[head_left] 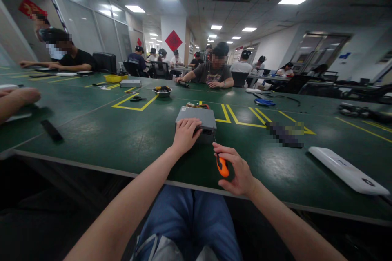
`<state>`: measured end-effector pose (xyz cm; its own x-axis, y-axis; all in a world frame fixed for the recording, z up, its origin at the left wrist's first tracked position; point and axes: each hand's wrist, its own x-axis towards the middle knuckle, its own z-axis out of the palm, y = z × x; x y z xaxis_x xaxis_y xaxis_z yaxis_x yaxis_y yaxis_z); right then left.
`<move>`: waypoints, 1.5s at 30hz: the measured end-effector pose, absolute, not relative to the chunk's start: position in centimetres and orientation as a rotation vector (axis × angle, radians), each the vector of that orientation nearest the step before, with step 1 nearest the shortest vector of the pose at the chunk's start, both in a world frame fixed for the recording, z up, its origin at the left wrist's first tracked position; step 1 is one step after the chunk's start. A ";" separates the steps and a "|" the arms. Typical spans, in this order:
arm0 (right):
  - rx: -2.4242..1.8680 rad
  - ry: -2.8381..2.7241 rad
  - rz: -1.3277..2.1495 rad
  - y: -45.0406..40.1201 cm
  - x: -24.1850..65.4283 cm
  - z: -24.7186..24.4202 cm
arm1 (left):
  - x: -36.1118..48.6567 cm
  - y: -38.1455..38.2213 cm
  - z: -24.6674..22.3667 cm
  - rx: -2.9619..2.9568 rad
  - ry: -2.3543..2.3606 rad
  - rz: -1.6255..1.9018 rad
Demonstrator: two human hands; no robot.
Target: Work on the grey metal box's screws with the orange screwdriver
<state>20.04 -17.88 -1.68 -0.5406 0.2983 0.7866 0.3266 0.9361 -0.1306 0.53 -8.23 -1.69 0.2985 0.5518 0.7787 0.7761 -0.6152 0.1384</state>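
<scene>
A grey metal box (200, 115) with coloured wires at its far side sits on the green table in front of me. My left hand (185, 133) lies on the box's top and near left edge, fingers stretched out. In my right hand (237, 169) is a screwdriver (222, 166) with an orange and black handle, held between the fingers. Its thin shaft points up and away, and the tip is at the near right corner of the box. Whether the tip sits in a screw is too small to tell.
The green table (147, 138) carries yellow tape marks. Beyond the box are a metal bowl (162, 91) and a yellow tray (115, 78). On the right lie a white device (346, 169) and a dark object (284, 135). Another person's hand (21, 97) is at left.
</scene>
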 end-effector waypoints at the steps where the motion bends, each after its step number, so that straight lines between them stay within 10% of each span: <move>1: -0.452 -2.204 -0.052 -18.0 20.1 -1.6 | 0.5 -8.2 -1.7 -2.304 -1.211 -1.218; 45: -0.433 -2.251 -0.054 -18.0 20.0 -1.9 | 0.4 -8.3 -1.7 -2.312 -1.204 -1.227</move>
<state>20.00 -18.00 -1.86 -0.6017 0.2903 0.7441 0.3258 0.9398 -0.1032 0.37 -8.27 -1.71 0.3002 0.5495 0.7797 0.7688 -0.6232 0.1432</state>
